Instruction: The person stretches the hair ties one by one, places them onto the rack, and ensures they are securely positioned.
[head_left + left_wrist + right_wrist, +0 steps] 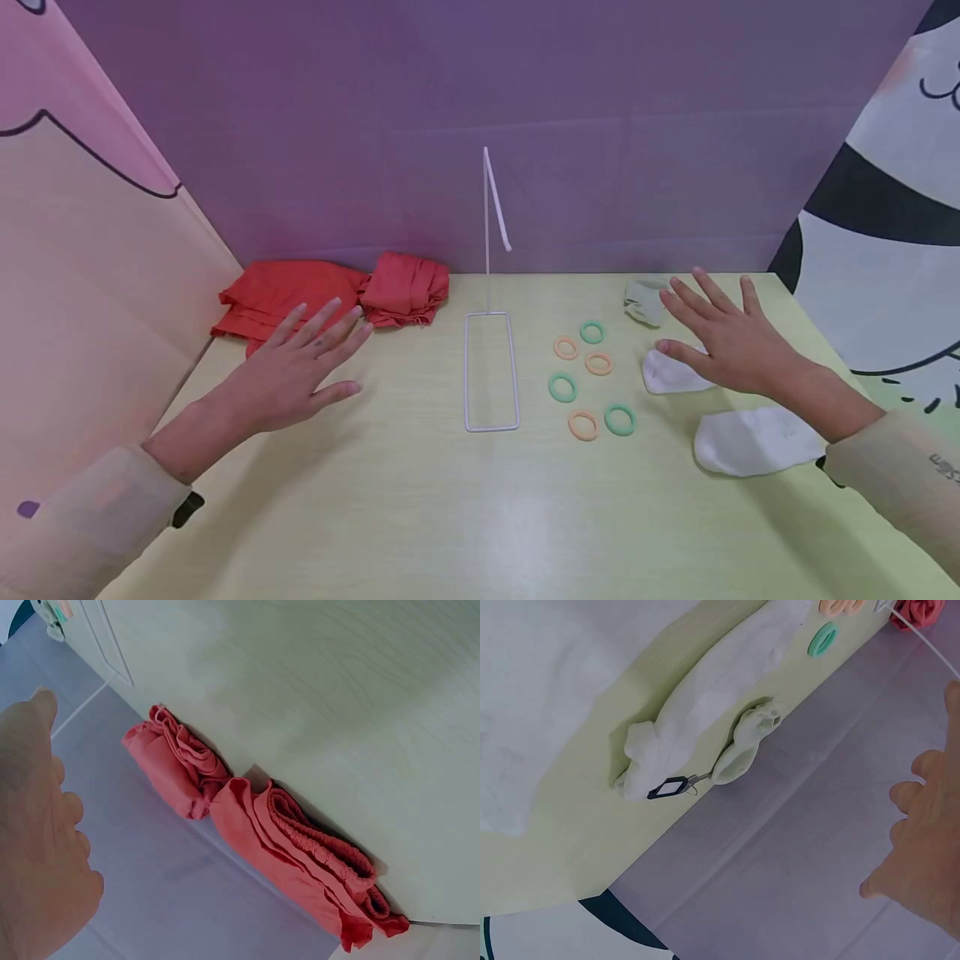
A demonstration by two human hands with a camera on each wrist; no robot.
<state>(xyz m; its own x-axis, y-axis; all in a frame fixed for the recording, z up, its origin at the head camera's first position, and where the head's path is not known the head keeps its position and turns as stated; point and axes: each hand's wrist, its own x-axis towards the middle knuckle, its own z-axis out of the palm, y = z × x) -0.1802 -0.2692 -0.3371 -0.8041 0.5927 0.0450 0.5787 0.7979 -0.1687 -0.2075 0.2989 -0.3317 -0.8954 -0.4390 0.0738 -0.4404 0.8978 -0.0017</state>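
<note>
My left hand [288, 371], fingers straight and spread, hovers at the left with nothing in it. Nearest to it lie a folded red cloth [292, 287] and a smaller red bundle [405, 287]; in the left wrist view the larger one shows a gathered edge [322, 844]. On the other side my right hand [727, 342] is also spread and holds nothing. It partly covers a small white cloth piece [670, 375]. A longer white one [753, 442] lies below the wrist, and a pale green crumpled cloth [642, 302] sits beyond the fingertips.
A white wire stand [491, 430] with a slanted top arm stands mid-table. Green rings [620, 434] and orange rings [570, 425], several in all, lie right of it. A dark-framed key tag [656, 792] shows beside the pale green cloth. A purple curtain [337, 125] hangs behind the table.
</note>
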